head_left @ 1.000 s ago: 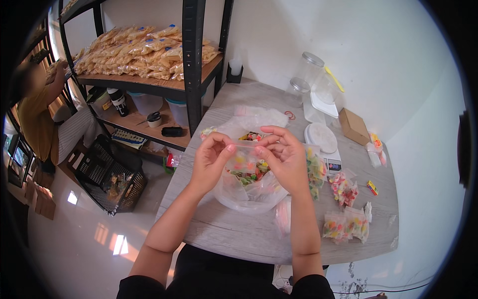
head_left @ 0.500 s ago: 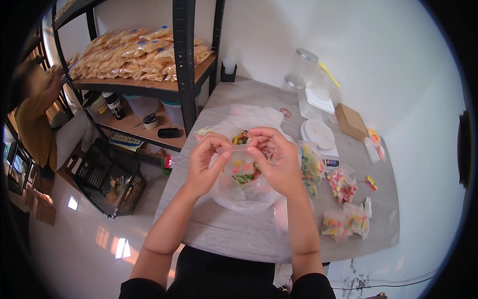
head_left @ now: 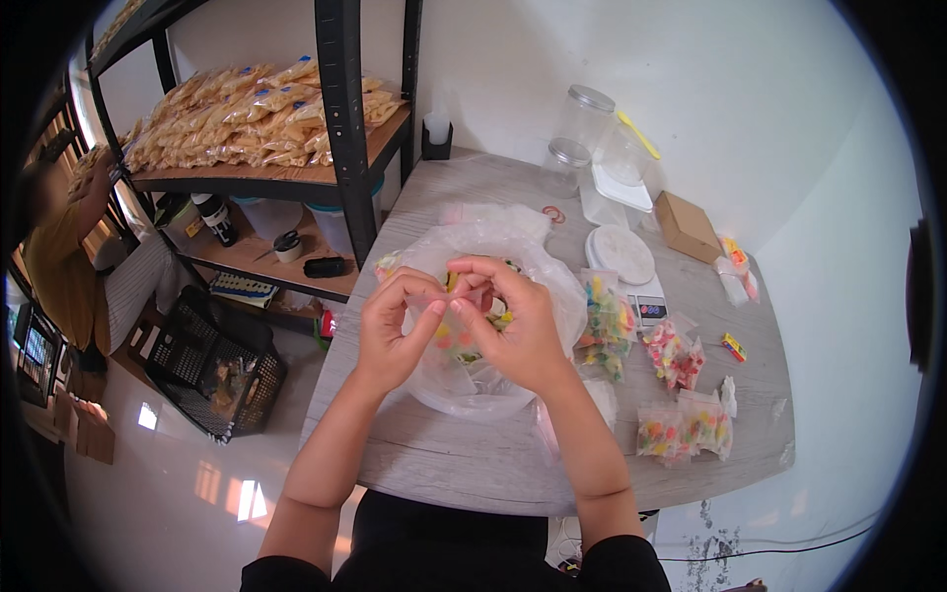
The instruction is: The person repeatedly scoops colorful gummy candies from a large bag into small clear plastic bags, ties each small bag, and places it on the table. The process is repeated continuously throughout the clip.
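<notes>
Between my two hands hangs a small clear plastic pouch with red, orange and yellow sweets in it. My left hand pinches its upper edge between thumb and fingers. Close beside it, my right hand pinches the same edge, the thumbs nearly meeting. Below them stands a large translucent plastic bag, its mouth spread wide around colourful wrapped pieces that my hands partly hide. To the right of it lie filled pouches of multicoloured sweets.
A white round-topped scale stands right of the big bag. Beyond are clear jars and a brown box. Red-and-white packets and more filled pouches lie right. A shelf, black crate and another person are left.
My right hand has slid left along the pouch's upper edge, closing the gap to my left hand. The view has shifted slightly.
</notes>
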